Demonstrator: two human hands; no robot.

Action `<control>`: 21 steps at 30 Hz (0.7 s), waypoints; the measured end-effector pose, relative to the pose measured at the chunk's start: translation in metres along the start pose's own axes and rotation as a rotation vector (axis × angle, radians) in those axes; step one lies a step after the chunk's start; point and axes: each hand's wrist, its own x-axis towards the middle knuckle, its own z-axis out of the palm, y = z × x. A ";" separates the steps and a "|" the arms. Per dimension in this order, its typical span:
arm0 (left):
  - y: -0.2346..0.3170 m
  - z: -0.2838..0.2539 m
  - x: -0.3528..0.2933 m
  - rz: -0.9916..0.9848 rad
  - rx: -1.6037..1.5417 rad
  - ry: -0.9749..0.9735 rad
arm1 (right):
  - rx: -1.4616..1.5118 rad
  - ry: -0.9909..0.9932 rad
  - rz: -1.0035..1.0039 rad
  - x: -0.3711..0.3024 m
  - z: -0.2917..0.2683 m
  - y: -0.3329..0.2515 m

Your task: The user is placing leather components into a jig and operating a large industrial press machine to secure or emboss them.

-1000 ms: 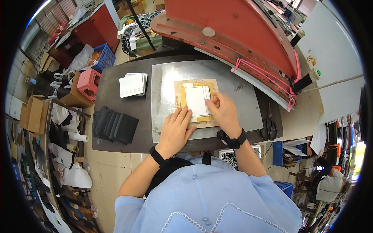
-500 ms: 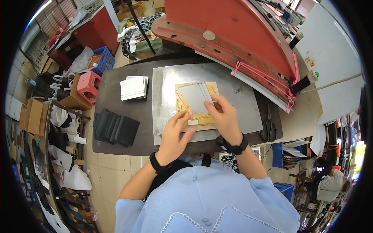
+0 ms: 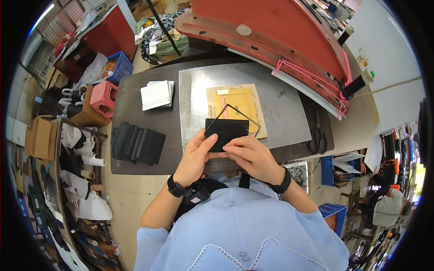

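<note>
A flat black panel (image 3: 226, 131) with ridges across it, like a card-slot piece for a wallet, is held up near the table's front edge. My left hand (image 3: 195, 152) grips its left side, thumb on top. At its lower right edge, my right hand (image 3: 250, 156) has its fingers pinched on the panel. Behind it a thin dark rectangular frame (image 3: 242, 114) shows, tilted like a diamond. Whether the frame is held or lies on the yellow board (image 3: 239, 100) beyond cannot be seen. That board rests on a tan board (image 3: 260, 108), which lies on a metal plate (image 3: 287, 108).
White pieces (image 3: 154, 96) stand stacked at the table's far left, with black panels (image 3: 138, 143) fanned out nearer. Black scissors (image 3: 318, 139) lie at the right edge. A big red machine (image 3: 271, 27) overhangs the table's back right, with pink cords (image 3: 312, 77) on it.
A light grey piece lay on the yellow board under my hands. Now the hands are nearer my body with a black panel, and the yellow board is uncovered. The thin frame has come into view.
</note>
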 end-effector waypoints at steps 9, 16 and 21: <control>-0.003 -0.003 0.001 -0.016 0.166 -0.042 | -0.176 0.238 0.134 0.004 0.011 -0.007; -0.003 -0.004 0.003 0.037 0.168 -0.071 | -0.303 0.322 0.168 0.002 0.009 -0.004; 0.023 -0.018 -0.003 0.117 0.095 -0.091 | -0.268 0.718 0.555 -0.049 -0.049 -0.012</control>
